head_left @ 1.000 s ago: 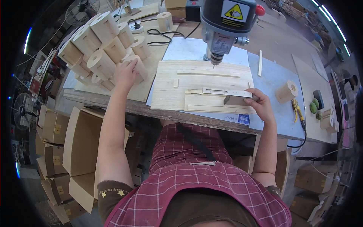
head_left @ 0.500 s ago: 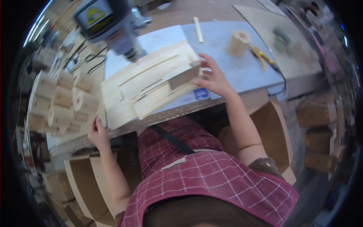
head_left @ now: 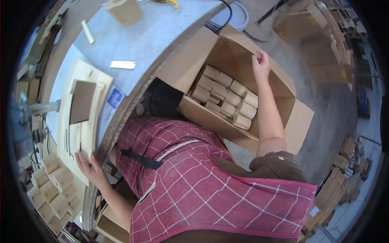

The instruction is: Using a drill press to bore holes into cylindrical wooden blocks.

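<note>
My left hand rests at the near end of a pale wooden board with strips fixed on it, its fingers stretched out along the edge. A flat brown rectangular piece sits on that board. My right hand is raised over the far right side of an open cardboard box, fingers curled in, with no block showing in it. Inside the box lie several short, rounded wooden blocks, packed side by side below my right forearm.
Stacked wooden blocks stand at the lower left. On the pale blue worktop are a wooden cylinder and a thin wooden strip. A round pale lid or bucket and more cardboard boxes lie beyond the box.
My view has swung right, bringing the box of blocks into sight. My right hand has left the board and moved over the box, fingers curling. My left hand has come onto the board.
</note>
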`<action>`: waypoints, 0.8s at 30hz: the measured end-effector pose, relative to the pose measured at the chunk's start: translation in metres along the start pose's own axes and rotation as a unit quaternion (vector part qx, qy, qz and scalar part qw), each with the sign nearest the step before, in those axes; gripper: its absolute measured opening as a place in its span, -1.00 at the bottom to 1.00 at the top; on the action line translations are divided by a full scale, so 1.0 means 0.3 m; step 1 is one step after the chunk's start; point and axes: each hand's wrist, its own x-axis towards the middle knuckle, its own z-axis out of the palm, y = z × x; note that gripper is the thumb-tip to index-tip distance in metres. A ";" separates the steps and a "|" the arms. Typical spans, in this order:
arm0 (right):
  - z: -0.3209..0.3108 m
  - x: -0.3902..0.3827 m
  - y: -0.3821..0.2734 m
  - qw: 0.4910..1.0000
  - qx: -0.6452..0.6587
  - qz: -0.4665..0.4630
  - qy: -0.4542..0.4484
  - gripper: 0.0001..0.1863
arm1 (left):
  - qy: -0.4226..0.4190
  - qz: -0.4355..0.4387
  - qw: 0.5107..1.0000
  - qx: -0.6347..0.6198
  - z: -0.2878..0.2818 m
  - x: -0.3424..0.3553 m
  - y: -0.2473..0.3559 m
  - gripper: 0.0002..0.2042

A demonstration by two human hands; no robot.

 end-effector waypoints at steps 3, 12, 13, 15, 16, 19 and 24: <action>-0.155 -0.129 0.388 0.977 -0.155 0.136 -0.052 -0.77 | -0.010 0.034 0.998 0.053 0.009 -0.007 -0.033 -0.62; -0.300 -0.627 0.698 0.768 -0.390 0.346 -0.372 -0.71 | -0.055 -0.006 0.997 0.060 -0.009 0.030 -0.020 -0.67; -0.282 -0.646 0.663 0.738 -0.410 0.304 -0.441 -0.69 | -0.052 -0.038 0.997 0.049 -0.004 0.033 -0.009 -0.67; -0.206 -0.678 0.544 0.730 -0.430 0.213 -0.487 -0.70 | -0.038 -0.075 0.995 0.050 -0.026 0.020 -0.012 -0.67; -0.183 -0.694 0.514 0.716 -0.452 0.120 -0.518 -0.71 | -0.027 -0.083 0.995 0.053 -0.029 0.019 -0.020 -0.67; -0.082 -0.731 0.522 0.629 -0.454 0.016 -0.631 -0.62 | -0.009 -0.077 0.996 0.032 -0.068 0.027 -0.068 -0.67; -0.115 -0.720 0.448 0.587 -0.442 0.077 -0.674 -0.60 | 0.016 -0.142 0.989 0.037 -0.014 -0.032 -0.042 -0.70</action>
